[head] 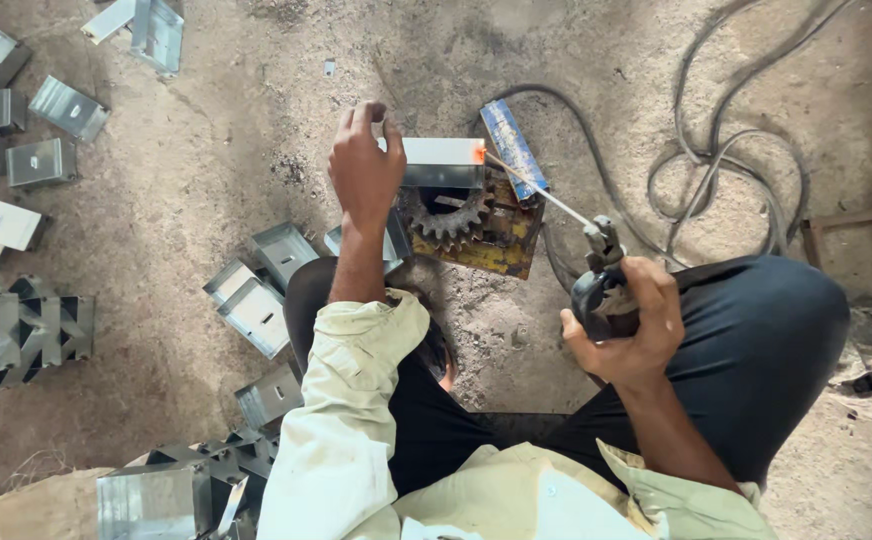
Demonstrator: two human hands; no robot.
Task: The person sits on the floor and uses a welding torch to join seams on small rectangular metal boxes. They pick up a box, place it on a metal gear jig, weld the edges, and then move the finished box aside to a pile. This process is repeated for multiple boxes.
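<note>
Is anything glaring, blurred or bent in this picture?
Head view: soft, even light; one orange glow at the rod tip on the metal box; sharp in the middle; wide lens stretches the edges, swelling the sleeve; left hand casts little shadow.

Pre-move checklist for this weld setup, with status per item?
1. Left hand steadies the metal box on the gear: ok.
2. Right hand grips the electrode holder: ok.
3. Rod tip at the box corner, glowing orange: ok.
4. Gloves: both hands bare near the hot tip: not ok.
5. Cable lies in loose loops on the floor, close to the right knee: not ok.
6. Eye protection: cannot tell, face not in view.
</note>
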